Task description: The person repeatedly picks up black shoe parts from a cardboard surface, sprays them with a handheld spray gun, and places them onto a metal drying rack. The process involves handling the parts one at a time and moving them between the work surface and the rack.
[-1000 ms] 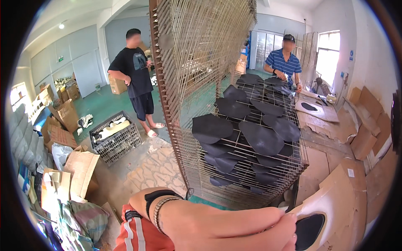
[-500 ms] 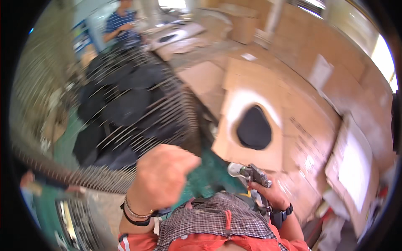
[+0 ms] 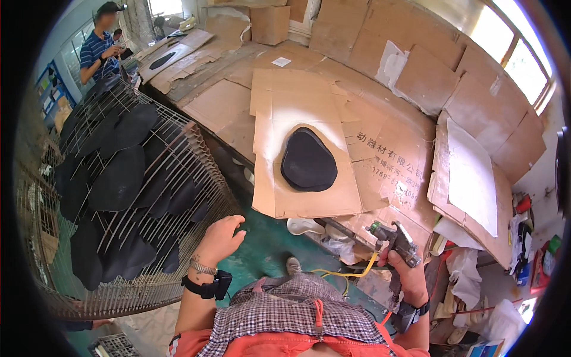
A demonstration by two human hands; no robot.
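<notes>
While the right hand (image 3: 403, 271) grips a grey metal spray gun (image 3: 395, 239), its yellow hose (image 3: 351, 272) trails down. The left hand (image 3: 221, 237), loosely curled, holds nothing beside the wire rack (image 3: 178, 172).

Quick head count of the spray corner

One spray gun (image 3: 397, 243) is held in the right hand (image 3: 404, 275), and one wire rack (image 3: 128, 196) is touched by the left hand (image 3: 221, 238), so two hands are counted for the wearer. One black curved piece (image 3: 308, 160) is laid flat on one cardboard sheet (image 3: 303, 143) over the tabletop (image 3: 238, 77). The black pieces (image 3: 119, 178) hung on the rack are overlapped too much for an exact count, but well over a dozen can be made out. One other person (image 3: 100, 47) is seen at the far end, and one more dark piece (image 3: 162, 59) is laid there.
</notes>
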